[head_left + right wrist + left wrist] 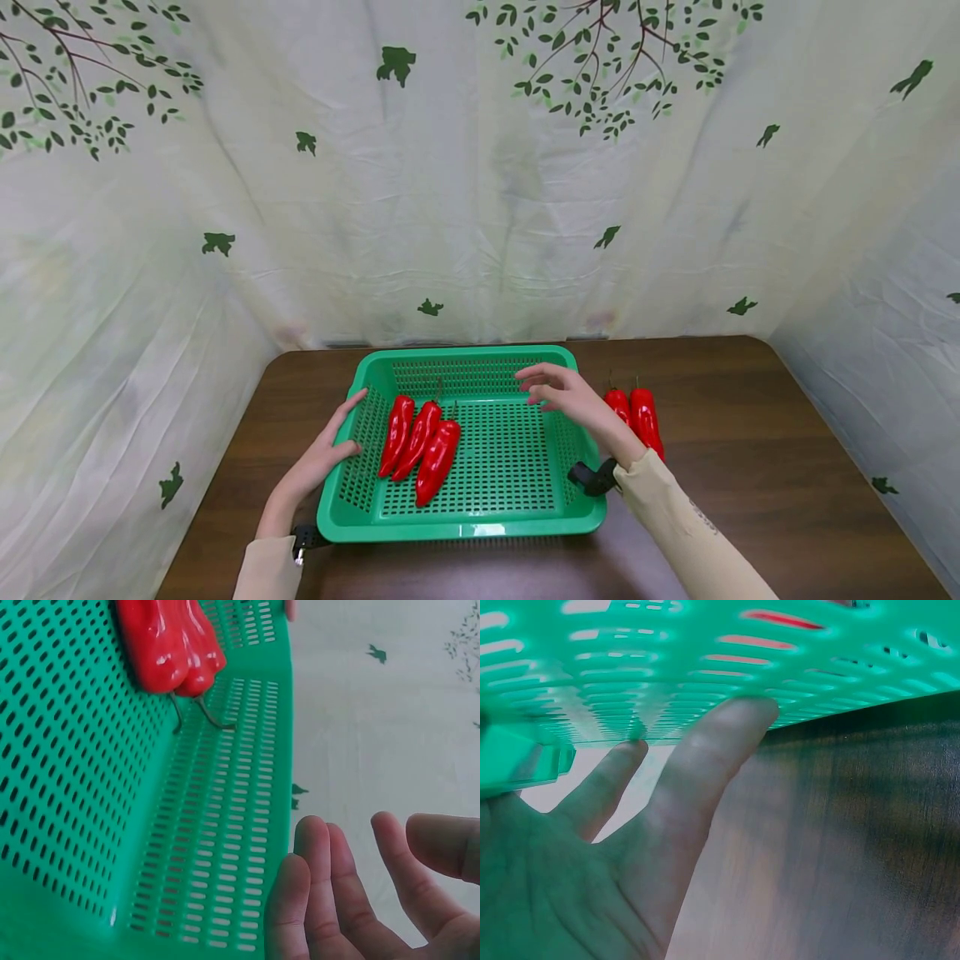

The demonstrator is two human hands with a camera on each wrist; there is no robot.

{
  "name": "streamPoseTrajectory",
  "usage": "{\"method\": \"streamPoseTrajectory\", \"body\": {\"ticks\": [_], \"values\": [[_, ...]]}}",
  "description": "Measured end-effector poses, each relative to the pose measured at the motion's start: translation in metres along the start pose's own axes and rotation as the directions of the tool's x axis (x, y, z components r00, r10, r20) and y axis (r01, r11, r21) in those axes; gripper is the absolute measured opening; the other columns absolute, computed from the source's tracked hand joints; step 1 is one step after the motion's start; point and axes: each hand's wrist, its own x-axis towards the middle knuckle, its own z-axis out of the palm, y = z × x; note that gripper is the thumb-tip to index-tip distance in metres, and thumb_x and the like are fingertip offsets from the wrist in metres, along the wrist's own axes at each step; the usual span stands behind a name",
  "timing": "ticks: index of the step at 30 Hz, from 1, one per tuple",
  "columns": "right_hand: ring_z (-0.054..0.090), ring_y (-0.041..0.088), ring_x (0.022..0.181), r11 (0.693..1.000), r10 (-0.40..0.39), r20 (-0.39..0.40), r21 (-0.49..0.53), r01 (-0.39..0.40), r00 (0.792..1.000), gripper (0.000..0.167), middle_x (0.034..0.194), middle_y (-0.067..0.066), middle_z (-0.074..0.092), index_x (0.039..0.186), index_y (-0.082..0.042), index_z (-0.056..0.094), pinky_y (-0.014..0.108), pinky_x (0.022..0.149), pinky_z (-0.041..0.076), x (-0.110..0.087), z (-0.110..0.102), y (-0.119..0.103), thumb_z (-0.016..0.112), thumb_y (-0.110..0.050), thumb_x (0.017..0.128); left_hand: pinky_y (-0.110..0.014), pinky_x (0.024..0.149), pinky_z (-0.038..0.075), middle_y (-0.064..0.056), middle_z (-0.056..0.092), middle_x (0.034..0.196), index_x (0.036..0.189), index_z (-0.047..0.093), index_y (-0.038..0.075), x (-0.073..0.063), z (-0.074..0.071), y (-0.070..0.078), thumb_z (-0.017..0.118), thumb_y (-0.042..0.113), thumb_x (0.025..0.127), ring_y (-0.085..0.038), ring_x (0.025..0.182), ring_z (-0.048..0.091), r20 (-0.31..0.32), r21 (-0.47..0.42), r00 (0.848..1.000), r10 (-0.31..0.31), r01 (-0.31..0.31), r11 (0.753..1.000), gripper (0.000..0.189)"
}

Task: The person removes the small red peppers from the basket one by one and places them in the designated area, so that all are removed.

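A green perforated plastic basket [480, 533] stands on the table. Three long red peppers [437, 463] lie side by side in its left half, stems toward the back. My left hand [324, 454] rests at the basket's left side with fingers extended; in the left wrist view the thumb [712, 750] touches the outer wall. Above the basket's right part is my right hand [562, 394], fingers loosely bent and spread, holding nothing. Two more red peppers [647, 421] lie on the table to the right of the basket, one partly hidden by the right forearm.
The brown wooden table [757, 467] extends to both sides of the basket. Behind it hangs a pale curtain [480, 208] with green leaf prints, and similar cloth flanks the left and right. A dark wrist strap with a camera [595, 478] is over the basket's right rim.
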Motion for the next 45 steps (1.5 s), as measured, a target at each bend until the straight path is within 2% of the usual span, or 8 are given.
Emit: {"method": "streamPoseTrajectory", "body": {"ticks": [7, 17, 20, 25, 30, 38, 45], "values": [[0.062, 0.024, 0.095, 0.999, 0.024, 0.026, 0.027, -0.025, 0.999, 0.033, 0.122, 0.018, 0.058, 0.129, 0.000, 0.055, 0.051, 0.089, 0.046, 0.006, 0.012, -0.002, 0.049, -0.011, 0.098, -0.043, 0.077, 0.054, -0.020, 0.010, 0.153, 0.153, 0.015, 0.024, 0.000, 0.000, -0.001, 0.043, 0.001, 0.087, -0.053, 0.125, 0.033, -0.005, 0.009, 1.000, 0.005, -0.005, 1.000, 0.075], [0.063, 0.027, 0.093, 0.999, 0.039, 0.051, 0.000, -0.039, 0.998, 0.031, 0.116, 0.014, 0.061, 0.127, 0.001, 0.056, 0.050, 0.086, 0.048, 0.020, 0.033, 0.003, 0.049, -0.009, 0.098, -0.043, 0.076, 0.054, -0.021, 0.009, 0.153, 0.153, 0.015, 0.024, 0.000, -0.001, -0.002, 0.044, 0.001, 0.087, -0.053, 0.124, 0.034, -0.002, 0.004, 1.000, 0.010, -0.010, 1.000, 0.076], [0.063, 0.026, 0.092, 0.999, 0.053, 0.050, -0.009, -0.053, 0.997, 0.031, 0.114, 0.012, 0.061, 0.126, -0.001, 0.057, 0.045, 0.083, 0.050, 0.023, 0.040, 0.004, 0.050, -0.010, 0.098, -0.043, 0.077, 0.054, -0.020, 0.010, 0.153, 0.153, 0.015, 0.024, 0.000, -0.001, -0.001, 0.044, 0.001, 0.088, -0.052, 0.124, 0.034, -0.004, 0.001, 1.000, 0.003, -0.003, 1.000, 0.075], [0.063, 0.022, 0.088, 0.997, 0.071, 0.051, -0.012, -0.071, 0.996, 0.029, 0.112, 0.011, 0.062, 0.125, -0.002, 0.058, 0.047, 0.083, 0.050, 0.027, 0.050, 0.006, 0.050, -0.010, 0.098, -0.044, 0.076, 0.054, -0.020, 0.010, 0.153, 0.153, 0.015, 0.025, 0.000, 0.000, -0.001, 0.044, 0.002, 0.088, -0.053, 0.124, 0.034, -0.004, -0.007, 1.000, -0.004, 0.004, 1.000, 0.075], [0.063, 0.025, 0.089, 0.997, 0.081, 0.051, -0.003, -0.081, 0.995, 0.029, 0.110, 0.011, 0.061, 0.124, -0.003, 0.059, 0.051, 0.084, 0.049, 0.031, 0.059, 0.008, 0.050, -0.010, 0.097, -0.044, 0.076, 0.054, -0.021, 0.010, 0.153, 0.153, 0.015, 0.024, 0.001, -0.001, -0.003, 0.043, 0.001, 0.088, -0.053, 0.124, 0.034, -0.001, -0.005, 1.000, 0.005, -0.005, 1.000, 0.075], [0.062, 0.022, 0.085, 0.995, 0.104, 0.055, -0.012, -0.103, 0.993, 0.030, 0.109, 0.010, 0.060, 0.124, -0.002, 0.058, 0.050, 0.083, 0.050, 0.036, 0.067, 0.010, 0.049, -0.009, 0.097, -0.044, 0.076, 0.054, -0.020, 0.009, 0.153, 0.153, 0.015, 0.025, 0.000, 0.000, -0.002, 0.043, 0.001, 0.087, -0.053, 0.125, 0.033, -0.004, -0.012, 1.000, -0.006, 0.006, 1.000, 0.076], [0.059, 0.039, 0.097, 0.993, 0.118, 0.071, 0.008, -0.119, 0.990, 0.031, 0.111, 0.014, 0.059, 0.125, 0.001, 0.057, 0.052, 0.084, 0.049, 0.042, 0.074, 0.013, 0.049, -0.009, 0.097, -0.044, 0.078, 0.053, -0.018, 0.009, 0.154, 0.153, 0.016, 0.028, -0.001, 0.001, 0.001, 0.044, 0.001, 0.088, -0.050, 0.126, 0.033, -0.011, -0.026, 0.999, -0.036, 0.035, 0.999, 0.075]]}}
